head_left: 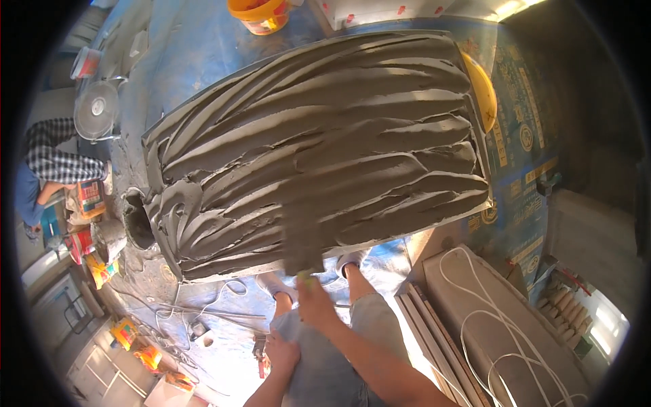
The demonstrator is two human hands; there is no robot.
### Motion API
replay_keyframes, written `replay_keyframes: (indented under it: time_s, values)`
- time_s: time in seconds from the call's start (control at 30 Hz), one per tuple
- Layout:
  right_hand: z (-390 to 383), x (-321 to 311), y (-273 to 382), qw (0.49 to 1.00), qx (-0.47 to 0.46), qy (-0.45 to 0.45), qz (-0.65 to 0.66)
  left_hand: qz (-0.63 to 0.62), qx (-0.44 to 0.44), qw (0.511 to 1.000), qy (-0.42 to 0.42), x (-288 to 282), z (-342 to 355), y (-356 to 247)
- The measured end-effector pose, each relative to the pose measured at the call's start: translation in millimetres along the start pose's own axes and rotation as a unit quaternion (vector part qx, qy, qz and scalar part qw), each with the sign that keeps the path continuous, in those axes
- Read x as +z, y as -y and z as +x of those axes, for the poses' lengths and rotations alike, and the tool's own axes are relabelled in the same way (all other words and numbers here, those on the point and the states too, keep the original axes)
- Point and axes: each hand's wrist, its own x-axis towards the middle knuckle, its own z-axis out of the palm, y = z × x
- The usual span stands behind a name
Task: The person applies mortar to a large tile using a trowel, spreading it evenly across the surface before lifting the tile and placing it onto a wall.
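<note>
Head view: blurred trowel over the near edge, ridges uneven

From my remote seat I see the right hand point(313, 304) wrapped round the handle of a trowel point(303, 234), whose blade crosses the near edge of a large panel point(441, 220). Gray mortar point(390, 102) covers the panel almost from edge to edge. The left hand point(281, 353) rests on the left leg; I cannot tell whether its fingers are curled or flat.

My worry is the mortar: a tilted blade or uneven pressure could gouge it or leave thick ridges, and a stroke carried past the near edge could drop some onto the shoes point(352, 261) just beside it. Blur hides whether the blade touches.

A mortar-smeared bucket point(139, 220) sits against the left edge, blocking footing there. Beyond that edge are a round fan point(97, 105) and a co-worker in checked trousers point(57, 152). An orange bucket point(259, 15) stands past the far edge. Loose cables point(230, 288) near the near left corner could catch a foot.
</note>
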Motion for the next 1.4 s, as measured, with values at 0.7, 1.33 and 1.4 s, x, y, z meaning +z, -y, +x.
replay_keyframes:
  time_s: [0.7,1.33,1.4]
  values:
    - [-35,-66,-104,0.776,0.17,0.068,0.603,0.022,0.089,0.996,0.012,-18,29,-32]
    - [-56,-211,-63,0.858,-0.029,-0.155,-0.488,0.055,0.08,0.995,0.018,-45,23,-79]
    - [-54,-267,-80,0.824,-0.087,-0.226,-0.513,0.071,0.073,0.995,0.017,-33,24,-87]
